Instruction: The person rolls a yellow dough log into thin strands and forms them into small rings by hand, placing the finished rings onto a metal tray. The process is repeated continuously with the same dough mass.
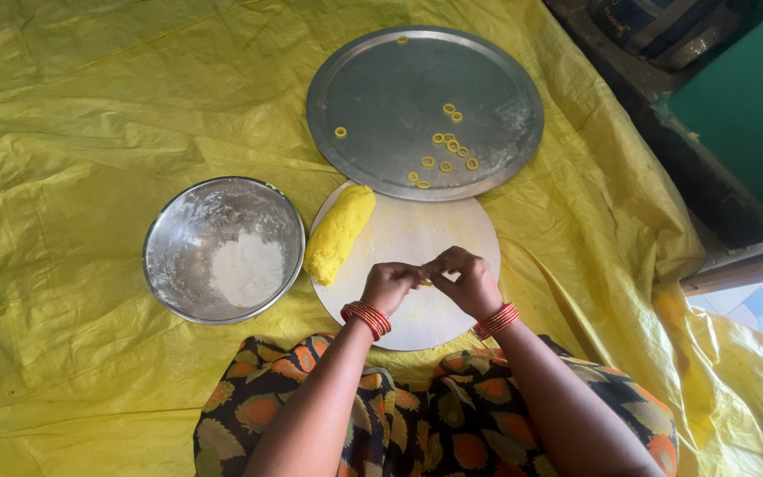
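Note:
My left hand (388, 283) and my right hand (465, 281) meet over a round white board (452, 225), their fingertips pinched together on a small piece of yellow dough (426, 280). Both wrists wear red bangles. A log of yellow dough (339, 232) lies on the board's left edge. Beyond the board a large round steel plate (390, 84) carries several small yellow dough rings (449, 147).
A steel bowl (189, 231) with white flour stands left of the board. Everything rests on a crinkled yellow plastic sheet (90, 115). My lap, in patterned cloth (434, 424), is at the bottom. A dark doorway edge and green wall are at the right.

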